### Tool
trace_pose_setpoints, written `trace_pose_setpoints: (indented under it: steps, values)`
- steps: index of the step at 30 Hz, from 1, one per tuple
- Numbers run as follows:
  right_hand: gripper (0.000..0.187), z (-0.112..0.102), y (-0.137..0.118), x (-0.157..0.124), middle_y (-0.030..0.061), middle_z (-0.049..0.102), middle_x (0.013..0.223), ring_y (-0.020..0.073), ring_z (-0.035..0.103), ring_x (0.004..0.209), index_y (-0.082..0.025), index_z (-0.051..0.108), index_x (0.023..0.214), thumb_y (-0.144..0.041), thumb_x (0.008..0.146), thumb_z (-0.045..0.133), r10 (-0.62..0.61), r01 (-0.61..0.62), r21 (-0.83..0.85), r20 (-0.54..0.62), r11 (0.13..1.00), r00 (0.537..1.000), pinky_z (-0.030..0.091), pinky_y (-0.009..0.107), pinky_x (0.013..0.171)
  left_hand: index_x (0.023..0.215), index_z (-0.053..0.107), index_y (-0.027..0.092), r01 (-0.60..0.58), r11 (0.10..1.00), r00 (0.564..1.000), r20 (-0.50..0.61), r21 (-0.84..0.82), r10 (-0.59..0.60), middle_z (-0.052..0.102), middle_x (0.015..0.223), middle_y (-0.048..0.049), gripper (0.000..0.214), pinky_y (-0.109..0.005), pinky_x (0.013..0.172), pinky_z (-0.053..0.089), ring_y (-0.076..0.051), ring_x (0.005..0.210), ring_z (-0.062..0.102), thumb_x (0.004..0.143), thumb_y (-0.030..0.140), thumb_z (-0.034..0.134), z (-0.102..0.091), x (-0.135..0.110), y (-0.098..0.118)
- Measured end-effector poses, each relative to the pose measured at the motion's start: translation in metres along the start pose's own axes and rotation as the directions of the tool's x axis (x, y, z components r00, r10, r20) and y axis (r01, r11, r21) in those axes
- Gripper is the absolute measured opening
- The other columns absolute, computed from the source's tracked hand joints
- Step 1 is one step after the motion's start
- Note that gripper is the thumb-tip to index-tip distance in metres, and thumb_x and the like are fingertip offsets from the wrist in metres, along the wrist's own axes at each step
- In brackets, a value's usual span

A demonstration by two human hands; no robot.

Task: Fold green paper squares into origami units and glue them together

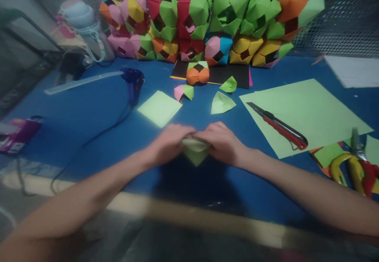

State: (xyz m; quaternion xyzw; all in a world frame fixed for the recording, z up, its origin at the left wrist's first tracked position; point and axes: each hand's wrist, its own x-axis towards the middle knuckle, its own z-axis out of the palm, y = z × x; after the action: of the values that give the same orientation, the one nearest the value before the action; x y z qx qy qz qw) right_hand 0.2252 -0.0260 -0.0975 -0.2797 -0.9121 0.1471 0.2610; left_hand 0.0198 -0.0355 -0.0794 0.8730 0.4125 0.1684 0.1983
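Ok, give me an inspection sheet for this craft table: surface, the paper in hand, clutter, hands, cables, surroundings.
Surface: blue table, loose paper scattered on it.
Job's things: folded green paper, on the table between both hands.
Clutter: red knife lying on large green sheet; yellow-handled tool at right edge; ruler; green square; paper balls stacked along the back.
Hands: left hand and right hand both press on the folded paper.
Cables: black cord runs from glue gun toward the near edge.
Surroundings: perforated metal wall behind.
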Motion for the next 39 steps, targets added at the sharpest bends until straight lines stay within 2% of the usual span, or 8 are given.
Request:
trace_pose_setpoints:
  steps: [12,15,18,23,27,29,34,39]
  values:
    - [0.023,-0.014,0.002,-0.002,0.0011,0.056,0.062,0.0148,0.046,0.062,-0.021,0.060,0.072,-0.010,0.080,0.042,-0.141,0.151,-0.234,0.058,0.961,0.988,0.036,0.029,0.077,0.101,0.060,0.015,-0.040,0.985,0.990,0.143,0.167,0.016,0.063,0.082,-0.0078,0.033,-0.031,0.072,0.044,-0.019,0.078,0.056,0.076,0.005,0.042,-0.006,-0.002,0.001]
    - [0.018,-0.011,0.003,-0.004,0.0029,0.060,0.067,0.0158,0.052,0.067,-0.019,0.062,0.083,-0.012,0.080,0.046,-0.092,0.096,-0.143,0.038,0.985,0.995,0.038,0.031,0.076,0.103,0.060,0.016,-0.008,0.994,0.994,0.110,0.105,-0.004,0.064,0.084,-0.0075,0.030,-0.032,0.074,0.045,-0.019,0.080,0.057,0.079,0.011,0.044,-0.005,-0.002,0.001]
    - [0.017,-0.006,0.001,-0.005,0.0065,0.067,0.082,0.0179,0.058,0.075,-0.018,0.061,0.094,-0.018,0.083,0.048,0.098,-0.097,0.012,-0.056,0.995,0.994,0.041,0.032,0.072,0.106,0.058,0.019,0.103,0.994,0.994,0.023,-0.025,-0.103,0.065,0.094,-0.0060,0.029,-0.032,0.080,0.045,-0.018,0.087,0.058,0.079,0.015,0.047,-0.003,-0.002,0.002]
    - [0.017,-0.010,-0.008,0.000,0.0018,0.066,0.079,0.0150,0.059,0.067,-0.020,0.059,0.094,-0.023,0.078,0.055,0.561,-0.504,0.419,-0.017,0.756,0.827,0.045,0.028,0.061,0.114,0.050,0.020,0.329,0.888,0.913,-0.132,-0.321,-0.386,0.062,0.103,-0.0054,0.037,-0.031,0.081,0.047,-0.018,0.093,0.059,0.077,0.023,0.055,-0.004,0.001,0.003]
    - [0.014,-0.016,-0.013,0.008,0.0006,0.064,0.075,0.0140,0.059,0.065,-0.019,0.054,0.084,-0.025,0.073,0.060,0.680,-0.499,0.675,-0.007,0.544,0.733,0.047,0.026,0.057,0.115,0.043,0.018,0.287,0.740,0.805,-0.266,-0.608,-0.530,0.057,0.110,-0.0088,0.044,-0.031,0.083,0.048,-0.015,0.094,0.058,0.075,0.026,0.059,-0.008,0.003,0.003]
    - [0.014,-0.017,-0.015,0.011,0.0001,0.062,0.072,0.0137,0.059,0.064,-0.020,0.050,0.078,-0.024,0.071,0.062,0.707,-0.493,0.712,-0.007,0.500,0.707,0.047,0.026,0.056,0.115,0.041,0.018,0.288,0.637,0.770,-0.223,-0.715,-0.598,0.056,0.112,-0.0091,0.046,-0.031,0.084,0.048,-0.015,0.094,0.058,0.074,0.028,0.061,-0.009,0.003,0.005]
    - [0.023,-0.015,-0.020,0.011,0.0013,0.064,0.075,0.0160,0.062,0.069,-0.019,0.052,0.087,-0.024,0.068,0.063,0.720,-0.522,0.751,0.090,0.405,0.688,0.048,0.027,0.058,0.120,0.040,0.017,0.306,0.438,0.817,-0.004,-0.846,-0.577,0.060,0.112,-0.0105,0.054,-0.031,0.079,0.050,-0.019,0.096,0.062,0.072,0.025,0.064,-0.005,0.001,0.015]
    - [0.033,-0.015,-0.016,0.009,0.0035,0.065,0.085,0.0157,0.060,0.069,-0.018,0.054,0.097,-0.027,0.067,0.064,0.719,-0.565,0.649,0.040,0.509,0.694,0.046,0.028,0.058,0.115,0.048,0.016,0.282,0.614,0.871,-0.071,-0.737,-0.486,0.064,0.108,-0.0081,0.043,-0.029,0.080,0.049,-0.018,0.096,0.061,0.073,0.016,0.056,-0.001,0.000,0.017]
